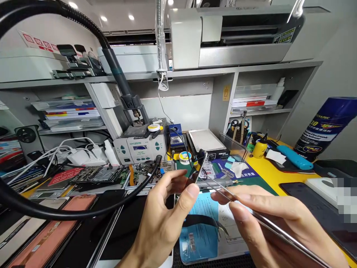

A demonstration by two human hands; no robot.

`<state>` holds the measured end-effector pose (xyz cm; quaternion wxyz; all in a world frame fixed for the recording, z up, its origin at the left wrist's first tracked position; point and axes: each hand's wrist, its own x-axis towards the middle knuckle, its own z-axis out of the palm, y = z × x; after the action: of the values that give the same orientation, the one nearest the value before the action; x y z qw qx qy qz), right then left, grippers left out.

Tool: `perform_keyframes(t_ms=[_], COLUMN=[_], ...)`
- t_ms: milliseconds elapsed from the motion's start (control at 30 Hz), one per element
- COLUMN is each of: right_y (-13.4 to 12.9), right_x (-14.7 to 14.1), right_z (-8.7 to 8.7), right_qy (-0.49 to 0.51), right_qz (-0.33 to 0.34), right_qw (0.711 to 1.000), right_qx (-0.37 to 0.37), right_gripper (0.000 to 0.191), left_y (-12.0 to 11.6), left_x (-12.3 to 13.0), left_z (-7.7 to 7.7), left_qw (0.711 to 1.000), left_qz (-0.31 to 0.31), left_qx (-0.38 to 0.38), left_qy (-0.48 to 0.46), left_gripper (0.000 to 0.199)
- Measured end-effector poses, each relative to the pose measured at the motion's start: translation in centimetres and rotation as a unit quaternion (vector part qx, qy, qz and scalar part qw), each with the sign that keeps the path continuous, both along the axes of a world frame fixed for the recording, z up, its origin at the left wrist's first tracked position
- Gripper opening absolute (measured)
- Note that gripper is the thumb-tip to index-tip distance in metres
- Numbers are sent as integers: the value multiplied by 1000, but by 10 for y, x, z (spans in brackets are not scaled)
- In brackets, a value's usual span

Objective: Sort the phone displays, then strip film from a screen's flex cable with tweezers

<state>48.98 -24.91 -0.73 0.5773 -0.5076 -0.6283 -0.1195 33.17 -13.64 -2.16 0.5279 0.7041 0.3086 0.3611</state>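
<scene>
My left hand (170, 212) is closed, thumb against fingers, on a narrow dark part with a silvery edge (201, 167); its kind I cannot make out. Metal tweezers (275, 227) lie between the thumb and fingers of my right hand (281, 219). Their thin tips point left, close to the held part; whether they touch it I cannot tell. Below the hands lies a blue and white packet (199, 245) with a barcode. A black ribbon-like strip (202, 220) crosses over it, its left end hidden behind my left hand.
A black hose (92, 215) loops across the left side, over several phone panels (67, 223). A grey soldering station (139, 147) stands at the back, beside a flat-topped device (208, 139). Circuit boards (100, 175) lie left. On the right are a spray can (325, 128) and a yellow bottle (260, 147).
</scene>
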Motion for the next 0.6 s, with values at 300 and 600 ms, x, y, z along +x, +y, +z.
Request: perform_keyframes(t_ms=[300, 600], right_y=[1, -1], right_x=[1, -1], right_z=[5, -11], right_qy=[-61, -22], right_qz=[-2, -29], right_qw=[998, 999], right_qx=[-25, -11], right_gripper=[24, 25], left_y=[0, 14], left_x=[1, 1], left_z=[3, 18], left_qw=[991, 841], left_qz=[-32, -122], left_qx=[-120, -466], left_qy=[-58, -247], left_gripper=[51, 63])
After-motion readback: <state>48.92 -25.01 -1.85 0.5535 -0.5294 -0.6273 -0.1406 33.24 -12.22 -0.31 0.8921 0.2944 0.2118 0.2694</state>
